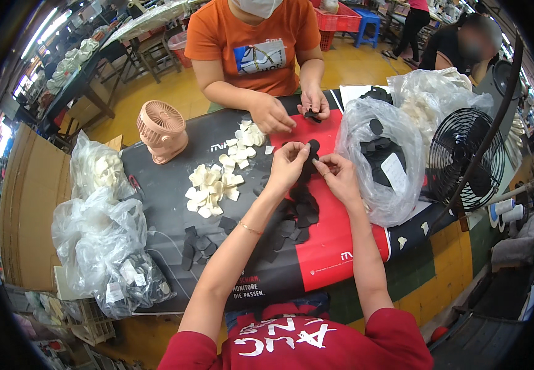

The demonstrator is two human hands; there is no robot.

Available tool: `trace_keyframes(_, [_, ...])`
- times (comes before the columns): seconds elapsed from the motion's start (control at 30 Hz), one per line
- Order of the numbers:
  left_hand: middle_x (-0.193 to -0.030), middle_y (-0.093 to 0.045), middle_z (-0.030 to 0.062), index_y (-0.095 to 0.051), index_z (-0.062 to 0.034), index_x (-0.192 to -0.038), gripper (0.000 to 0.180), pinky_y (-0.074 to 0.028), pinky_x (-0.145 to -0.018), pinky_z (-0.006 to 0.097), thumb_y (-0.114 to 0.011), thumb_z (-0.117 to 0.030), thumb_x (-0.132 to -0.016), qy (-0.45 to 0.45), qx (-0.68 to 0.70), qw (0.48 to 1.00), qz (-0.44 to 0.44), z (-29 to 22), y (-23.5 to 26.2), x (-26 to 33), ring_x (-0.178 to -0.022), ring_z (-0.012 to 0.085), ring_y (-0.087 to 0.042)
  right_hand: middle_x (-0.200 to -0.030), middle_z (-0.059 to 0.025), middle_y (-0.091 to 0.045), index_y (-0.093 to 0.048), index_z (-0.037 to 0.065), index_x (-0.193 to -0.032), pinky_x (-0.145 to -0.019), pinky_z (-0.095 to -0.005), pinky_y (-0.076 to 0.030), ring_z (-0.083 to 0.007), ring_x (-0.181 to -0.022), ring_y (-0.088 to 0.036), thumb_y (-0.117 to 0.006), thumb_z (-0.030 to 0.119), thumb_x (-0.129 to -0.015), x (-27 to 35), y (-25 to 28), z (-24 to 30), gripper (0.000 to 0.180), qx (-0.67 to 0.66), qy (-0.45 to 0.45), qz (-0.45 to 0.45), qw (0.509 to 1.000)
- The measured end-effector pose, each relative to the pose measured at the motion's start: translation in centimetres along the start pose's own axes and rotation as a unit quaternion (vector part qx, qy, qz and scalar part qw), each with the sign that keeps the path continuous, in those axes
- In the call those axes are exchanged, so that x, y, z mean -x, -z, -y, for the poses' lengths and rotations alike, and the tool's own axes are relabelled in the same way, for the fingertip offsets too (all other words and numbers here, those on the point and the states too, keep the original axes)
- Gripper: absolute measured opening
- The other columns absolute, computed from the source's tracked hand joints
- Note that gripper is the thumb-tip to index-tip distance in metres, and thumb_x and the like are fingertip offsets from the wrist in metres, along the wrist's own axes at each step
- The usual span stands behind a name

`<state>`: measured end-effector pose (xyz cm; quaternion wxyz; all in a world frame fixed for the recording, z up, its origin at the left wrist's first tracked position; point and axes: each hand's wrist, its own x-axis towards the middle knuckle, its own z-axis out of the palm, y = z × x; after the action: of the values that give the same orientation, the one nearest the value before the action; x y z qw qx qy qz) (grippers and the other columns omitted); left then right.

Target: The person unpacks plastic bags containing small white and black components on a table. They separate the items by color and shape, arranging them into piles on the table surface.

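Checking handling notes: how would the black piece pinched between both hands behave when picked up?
The black piece looks thin and flat, so probably light and floppy. Left hand and right hand manage it by fingertips. Pushed, it should slide rather than roll.

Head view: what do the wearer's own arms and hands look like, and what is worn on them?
Both forearms are bare. Short red sleeves cover the upper arms. The left wrist carries a thin gold-coloured bracelet. The left hand and right hand wear no gloves.
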<state>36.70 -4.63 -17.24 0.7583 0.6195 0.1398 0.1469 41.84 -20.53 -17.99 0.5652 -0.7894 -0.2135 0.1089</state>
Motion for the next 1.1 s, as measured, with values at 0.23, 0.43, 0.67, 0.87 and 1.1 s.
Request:
trace_keyframes(0.23, [-0.091,-0.068,0.0027,-0.061,-0.0034,-0.1,0.025,-0.049,-0.065,0.023,-0.059,-0.028,-0.101,0.055,0.047,0.993,-0.092,1.0,-1.3,0.4,-0.08,0.0087,-0.064,-0.07,-0.005,-0.068,-0.071,-0.003,-0.09,-0.058,-0.0267,-0.049,-0.0097,-0.063,-0.063,-0.071,0.016,-0.089,0.2,0.3,-0.5,0.019,0.024,0.023,-0.044,0.998])
trace_keyframes(0.43, [-0.092,-0.071,0.0099,-0.054,0.0037,-0.119,0.042,-0.052,-0.066,0.026,-0.067,-0.029,-0.095,0.003,-0.102,0.994,-0.042,-0.7,0.8,-0.3,-0.081,0.0126,-0.068,-0.072,-0.0056,-0.068,-0.068,-0.004,-0.092,-0.058,-0.0254,-0.049,-0.0094,-0.064,-0.063,-0.073,0.016,-0.089,0.3,2.1,-0.7,0.021,0.04,-0.013,-0.053,0.998])
trace_keyframes(0.67, [-0.103,-0.068,0.0215,-0.066,0.0004,-0.116,0.033,-0.053,-0.081,0.037,-0.072,-0.015,-0.087,-0.155,-0.355,0.922,0.0,-2.7,2.2,4.3,-0.088,0.0323,-0.069,-0.077,-0.0067,-0.066,-0.067,-0.001,-0.101,-0.058,-0.026,-0.047,-0.0107,-0.064,-0.061,-0.076,0.015,-0.086,3.3,1.3,1.8,0.024,0.131,0.063,-0.179,0.973])
trace_keyframes(0.87, [-0.109,-0.066,0.013,-0.068,-0.0034,-0.107,0.022,-0.047,-0.09,0.041,-0.07,-0.01,-0.086,-0.214,-0.437,0.872,-0.052,-4.1,8.3,17.3,-0.104,0.0317,-0.062,-0.085,-0.0111,-0.065,-0.07,0.002,-0.096,-0.065,-0.0336,-0.049,-0.0228,-0.07,-0.061,-0.07,0.011,-0.089,12.6,-1.8,6.5,0.011,0.095,0.124,-0.01,0.988])
trace_keyframes(1.1, [-0.117,-0.062,0.0148,-0.066,-0.0036,-0.117,0.039,-0.046,-0.092,0.044,-0.075,-0.02,-0.083,-0.138,-0.553,0.817,-0.081,-2.7,11.3,26.4,-0.107,0.0332,-0.059,-0.109,-0.0107,-0.057,-0.066,0.007,-0.116,-0.082,-0.0393,-0.048,-0.0291,-0.097,-0.058,-0.076,0.017,-0.082,17.1,-9.0,7.2,0.037,0.242,0.186,0.156,0.939])
